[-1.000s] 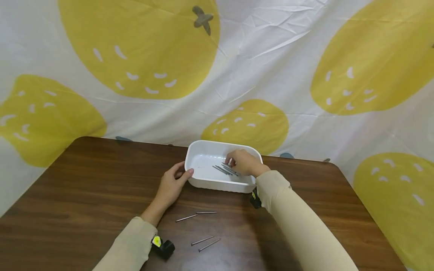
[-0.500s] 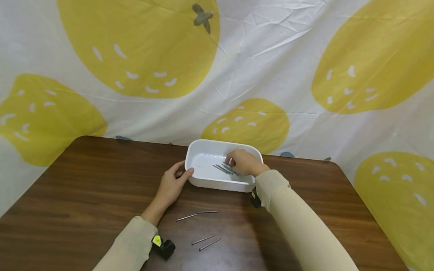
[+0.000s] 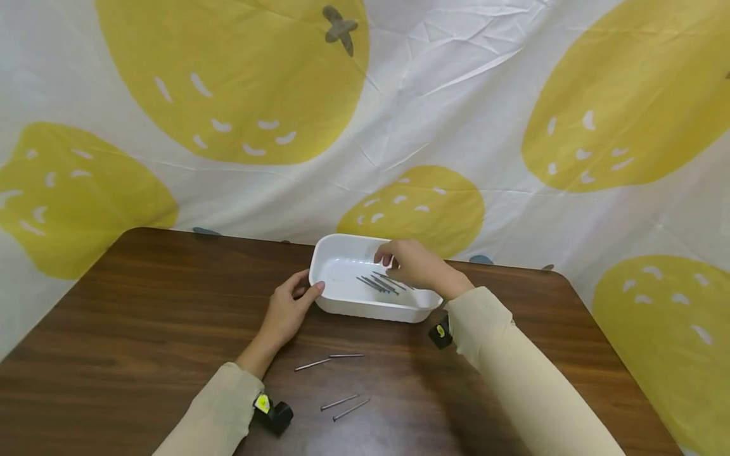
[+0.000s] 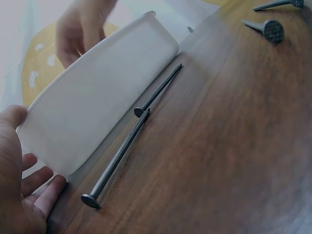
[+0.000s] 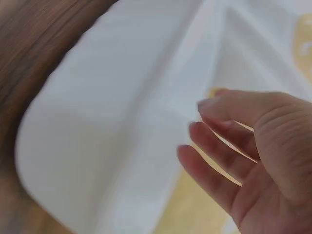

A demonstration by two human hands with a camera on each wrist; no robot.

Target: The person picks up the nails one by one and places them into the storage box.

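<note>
A white plastic container (image 3: 373,310) stands near the table's back edge. My left hand (image 3: 287,309) holds its left end, thumb on the rim and fingers outside the wall, as the left wrist view also shows. Several grey nails (image 3: 377,284) lie on its floor in a loose bunch. Over the container's right part is my right hand (image 3: 419,266), just above the nails. In the right wrist view its fingers (image 5: 209,178) are loosely bent, with nothing between them and the thumb.
On the brown wooden table (image 3: 171,329) in front of the container lie two nails end to end, the nearer one (image 4: 117,161) by my left hand. Another pair of nails (image 3: 351,410) lies closer to me. A lemon-patterned cloth (image 3: 256,202) hangs behind the table.
My right hand has let go of the nails inside the container and risen a little, up and to the right. The left hand keeps its hold on the container.
</note>
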